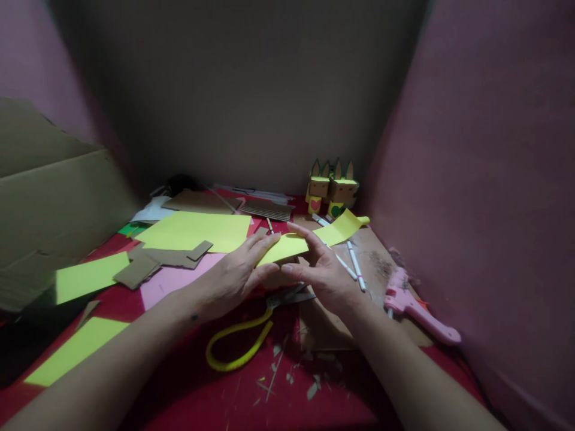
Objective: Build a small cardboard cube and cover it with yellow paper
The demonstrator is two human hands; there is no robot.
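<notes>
A strip of yellow paper (339,230) is held between my two hands above the table, its right end curling upward. My left hand (238,269) grips the strip's left end, thumb below and fingers on top. Around the middle of the strip closes my right hand (326,272), thumb under it and index finger over it. Something brown shows faintly beneath the paper, but my fingers hide most of it. Scissors with yellow handles (240,347) lie just below my hands, blades pointing right.
A pink glue gun (422,314) rests at the right on a cardboard sheet (327,329). White markers (356,266) lie nearby. Small cardboard figures (332,188) stand at the back. Yellow sheets (202,230) and cardboard pieces (139,272) cover the left; a large cardboard box (58,203) stands beyond.
</notes>
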